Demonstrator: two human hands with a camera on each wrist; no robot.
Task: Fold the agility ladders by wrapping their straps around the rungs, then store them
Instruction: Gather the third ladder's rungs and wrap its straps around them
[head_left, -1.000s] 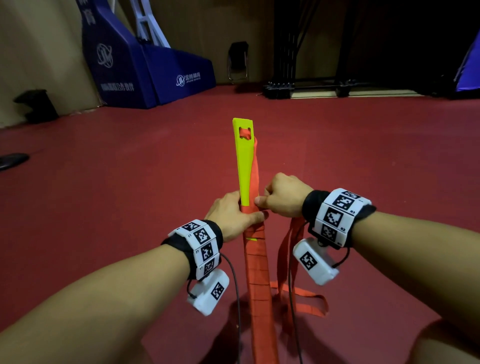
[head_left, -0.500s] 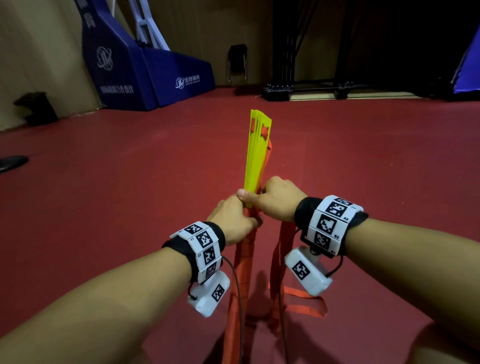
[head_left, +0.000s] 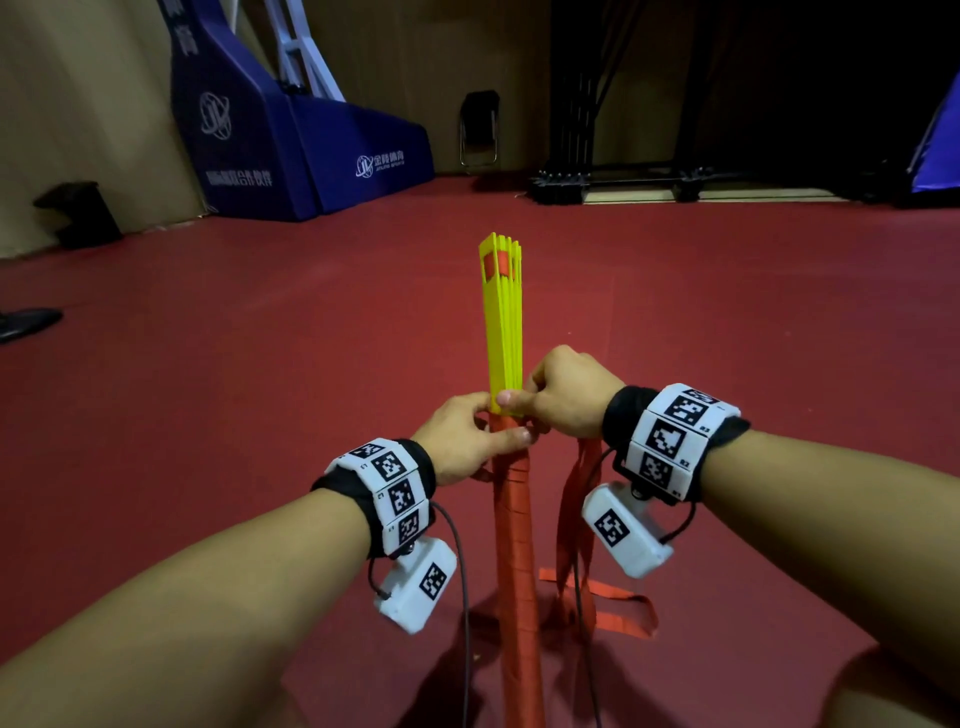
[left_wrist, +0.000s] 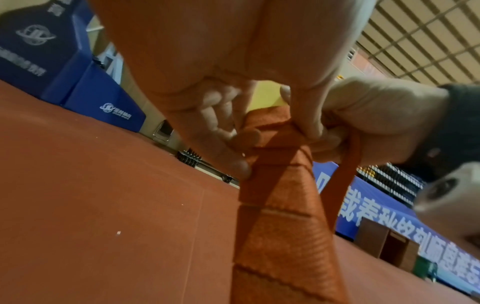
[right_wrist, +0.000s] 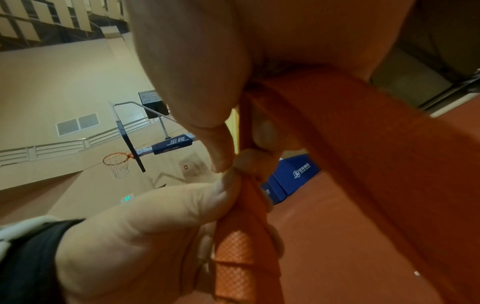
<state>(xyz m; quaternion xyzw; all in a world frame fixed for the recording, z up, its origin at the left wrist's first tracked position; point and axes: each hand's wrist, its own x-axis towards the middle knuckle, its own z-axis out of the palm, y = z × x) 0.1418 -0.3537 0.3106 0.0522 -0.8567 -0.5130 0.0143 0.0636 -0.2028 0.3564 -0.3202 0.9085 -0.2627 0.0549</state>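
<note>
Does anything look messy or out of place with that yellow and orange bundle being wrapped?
Only one thing: the far ends of the yellow plastic rungs fan apart instead of lying flush, and loose orange strap trails onto the red floor. Both hands, left hand and right hand, grip the bundle where the wrapping ends.

Smooth plastic rungs (head_left: 503, 322); woven cloth strap (head_left: 514, 525).
</note>
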